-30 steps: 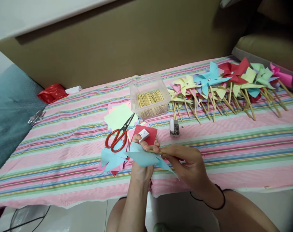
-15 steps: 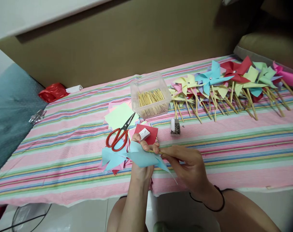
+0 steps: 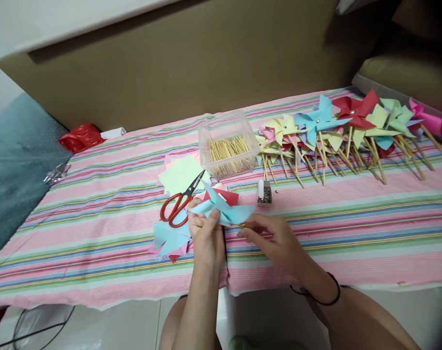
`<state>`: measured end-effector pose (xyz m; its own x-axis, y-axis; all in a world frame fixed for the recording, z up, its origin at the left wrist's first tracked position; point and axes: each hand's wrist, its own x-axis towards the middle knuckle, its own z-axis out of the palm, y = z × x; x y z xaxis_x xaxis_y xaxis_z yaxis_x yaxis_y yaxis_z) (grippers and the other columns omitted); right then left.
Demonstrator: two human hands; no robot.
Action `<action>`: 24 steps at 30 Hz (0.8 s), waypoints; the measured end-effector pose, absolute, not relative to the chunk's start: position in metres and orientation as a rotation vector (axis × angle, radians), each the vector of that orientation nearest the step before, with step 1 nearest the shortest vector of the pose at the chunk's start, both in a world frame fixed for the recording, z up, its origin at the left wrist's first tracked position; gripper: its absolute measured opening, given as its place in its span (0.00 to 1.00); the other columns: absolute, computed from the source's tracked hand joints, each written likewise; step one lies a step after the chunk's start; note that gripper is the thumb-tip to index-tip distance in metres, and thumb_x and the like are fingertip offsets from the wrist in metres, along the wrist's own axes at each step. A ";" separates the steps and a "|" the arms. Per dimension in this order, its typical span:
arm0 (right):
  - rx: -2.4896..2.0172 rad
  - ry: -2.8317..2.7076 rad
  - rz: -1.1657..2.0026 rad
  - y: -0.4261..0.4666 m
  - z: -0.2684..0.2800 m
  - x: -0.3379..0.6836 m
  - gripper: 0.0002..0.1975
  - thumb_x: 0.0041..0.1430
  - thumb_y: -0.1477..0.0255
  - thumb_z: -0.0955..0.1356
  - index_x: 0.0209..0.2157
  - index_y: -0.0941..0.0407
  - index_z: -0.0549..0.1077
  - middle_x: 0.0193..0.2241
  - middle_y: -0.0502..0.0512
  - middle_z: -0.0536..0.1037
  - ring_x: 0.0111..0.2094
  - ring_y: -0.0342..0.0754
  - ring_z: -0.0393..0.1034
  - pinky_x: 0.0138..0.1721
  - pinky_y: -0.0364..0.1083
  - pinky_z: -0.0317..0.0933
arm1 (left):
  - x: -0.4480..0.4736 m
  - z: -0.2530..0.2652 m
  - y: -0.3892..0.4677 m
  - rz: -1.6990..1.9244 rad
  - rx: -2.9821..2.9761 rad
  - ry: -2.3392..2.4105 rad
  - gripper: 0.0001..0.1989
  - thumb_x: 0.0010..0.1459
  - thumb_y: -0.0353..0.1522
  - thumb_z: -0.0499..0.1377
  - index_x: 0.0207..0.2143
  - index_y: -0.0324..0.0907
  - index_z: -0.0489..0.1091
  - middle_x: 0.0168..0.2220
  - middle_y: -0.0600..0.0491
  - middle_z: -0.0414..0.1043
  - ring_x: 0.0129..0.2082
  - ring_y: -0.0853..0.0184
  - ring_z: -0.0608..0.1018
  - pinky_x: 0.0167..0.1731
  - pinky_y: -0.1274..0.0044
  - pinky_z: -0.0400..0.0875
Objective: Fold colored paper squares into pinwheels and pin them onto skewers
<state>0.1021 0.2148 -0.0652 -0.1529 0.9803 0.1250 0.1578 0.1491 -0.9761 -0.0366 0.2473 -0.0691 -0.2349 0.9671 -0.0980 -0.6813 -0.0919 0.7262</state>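
A light blue paper pinwheel point(image 3: 233, 212) is between my hands, its folded blades turned up towards me. My left hand point(image 3: 207, 240) is closed on it, the thumb pressing at its middle. At the pinwheel's right side, my right hand point(image 3: 279, 238) pinches the wooden stick point(image 3: 243, 225), of which only a short bit shows. Red-handled scissors point(image 3: 177, 209) lie left of the pinwheel, partly over paper. Below them are cut light blue sheets point(image 3: 170, 236). Behind the pinwheel, red paper point(image 3: 231, 197) is partly covered. A small open box of metal pins point(image 3: 265, 193) stands to the right.
A clear plastic box point(image 3: 226, 124) holds many wooden sticks. Pale green paper squares point(image 3: 180, 176) lie beside it. Several finished pinwheels point(image 3: 319, 120) are heaped at the right back. A red plastic bag point(image 3: 81, 138) rests at the far left of the striped cloth point(image 3: 97, 233).
The pinwheel has been turned so its front faces up, and raised slightly. My left thumb has come onto its middle. My right hand remains at the stick, now mostly hidden.
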 end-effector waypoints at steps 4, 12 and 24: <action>-1.294 -1.528 1.338 0.219 -0.074 0.110 0.08 0.55 0.68 0.68 0.30 0.58 0.77 0.27 0.54 0.80 0.29 0.48 0.75 0.30 0.43 0.67 | -0.044 -0.070 0.258 1.821 0.511 1.035 0.24 0.39 0.28 0.71 0.39 0.44 0.66 0.33 0.58 0.73 0.35 0.73 0.77 0.38 0.80 0.71; -1.297 -1.558 1.557 0.218 -0.086 0.106 0.09 0.53 0.67 0.69 0.24 0.58 0.77 0.22 0.53 0.77 0.25 0.44 0.69 0.25 0.41 0.59 | -0.046 -0.074 0.260 1.846 0.623 1.170 0.24 0.40 0.30 0.71 0.36 0.43 0.61 0.30 0.57 0.72 0.30 0.72 0.77 0.36 0.79 0.71; -1.336 -1.387 1.408 0.225 -0.094 0.120 0.10 0.49 0.64 0.71 0.25 0.58 0.76 0.23 0.53 0.77 0.26 0.46 0.70 0.30 0.44 0.63 | -0.048 -0.073 0.261 1.539 0.562 0.970 0.18 0.45 0.35 0.68 0.38 0.41 0.67 0.27 0.58 0.70 0.23 0.76 0.72 0.26 0.82 0.70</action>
<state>0.1204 0.2249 -0.0940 -0.1856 0.9674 -0.1724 0.1578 -0.1438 -0.9769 -0.0481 0.2608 -0.0730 -0.2114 0.9633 -0.1653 -0.5644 0.0178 0.8253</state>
